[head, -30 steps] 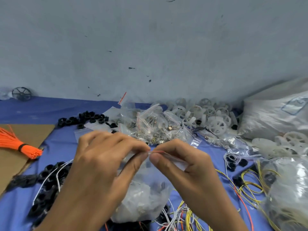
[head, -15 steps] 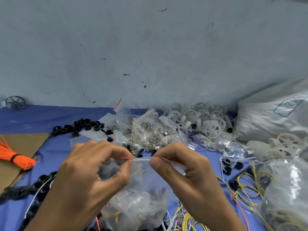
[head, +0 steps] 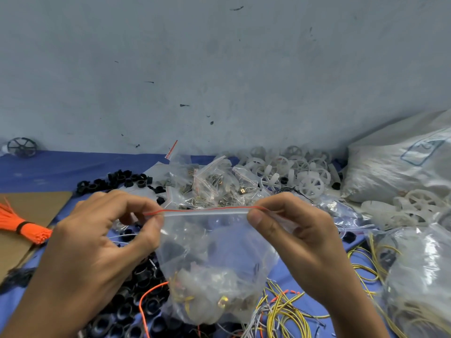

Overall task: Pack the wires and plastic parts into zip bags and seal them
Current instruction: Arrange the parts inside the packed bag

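Now spread apart: left hand (head: 97, 252) and right hand (head: 305, 245), together mid-strip a second ago, each pinch one end of the zip bag (head: 214, 264) top, held near centre. Seal probably pressed shut; unclear.

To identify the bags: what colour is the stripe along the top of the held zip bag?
Red, on the clear zip bag; best in the head view.

No legible text, number or brand in my view. Only candidate: a blue printed frame (head: 423, 149) on the white woven sack (head: 390, 178) at far right. The marks inside it are too blurred for me to read.
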Available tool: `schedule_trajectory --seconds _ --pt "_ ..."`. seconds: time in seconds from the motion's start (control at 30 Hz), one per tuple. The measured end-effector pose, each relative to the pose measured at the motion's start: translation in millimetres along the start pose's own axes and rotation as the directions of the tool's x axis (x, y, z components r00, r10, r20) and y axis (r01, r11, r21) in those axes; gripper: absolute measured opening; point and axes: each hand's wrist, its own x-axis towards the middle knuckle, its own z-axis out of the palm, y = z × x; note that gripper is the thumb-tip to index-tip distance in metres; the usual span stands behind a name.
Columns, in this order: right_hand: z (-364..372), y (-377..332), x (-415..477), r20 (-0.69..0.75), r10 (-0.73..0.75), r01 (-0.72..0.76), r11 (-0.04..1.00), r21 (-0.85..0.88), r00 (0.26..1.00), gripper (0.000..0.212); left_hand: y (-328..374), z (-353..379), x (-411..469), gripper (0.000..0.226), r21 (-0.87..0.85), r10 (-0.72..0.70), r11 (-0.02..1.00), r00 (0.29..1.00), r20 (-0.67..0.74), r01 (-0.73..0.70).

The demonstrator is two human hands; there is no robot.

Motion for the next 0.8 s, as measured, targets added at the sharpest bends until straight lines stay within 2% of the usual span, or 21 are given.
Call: schedule_trajectory --seconds 0.07,0.17,0.27,0.33,0.43,0.6,0.7,0.8 --pt "-2 1 1 -0.007 -0.007 0.006 0.998 -0.058 1.0 0.004 4 0 0 0.002 -0.023 -0.022 0.999 1.0 -0.005 0.022" --pt "-9 2 -2 -0.018 -0.01 0.005 0.972 -0.235 1.0 0.017 12 5 -1 0.003 -0.085 -0.038 0.996 0.999 0.019 0.04" --pt "-9 -7 -4 0.012 -0.111 0.102 0.861 -0.498 0.994 0.019 23 13 -2 0.003 -0.178 -0.028 0.983 0.998 0.059 0.038" --pt "-4 -16 -5 0.055 -0.166 0.168 0.806 -0.567 0.985 0.015 30 16 -2 0.002 -0.222 -0.017 0.974 0.996 0.087 0.036" --pt "1 -22 -6 0.097 -0.197 0.217 0.802 -0.556 0.976 0.003 33 17 -3 0.002 -0.251 -0.017 0.967 0.994 0.104 0.043" --pt "8 -21 -8 0.068 -0.204 0.209 0.827 -0.522 0.977 0.004 29 18 -5 0.005 -0.304 -0.071 0.948 0.993 0.094 0.097" --pt "13 -21 -8 0.078 -0.22 0.228 0.832 -0.505 0.972 0.006 31 21 -5 0.014 -0.367 -0.049 0.926 0.991 0.128 0.093" --pt "12 -19 -8 0.076 -0.2 0.211 0.841 -0.499 0.977 0.006 30 21 -4 0.013 -0.388 -0.041 0.918 0.992 0.118 0.083"
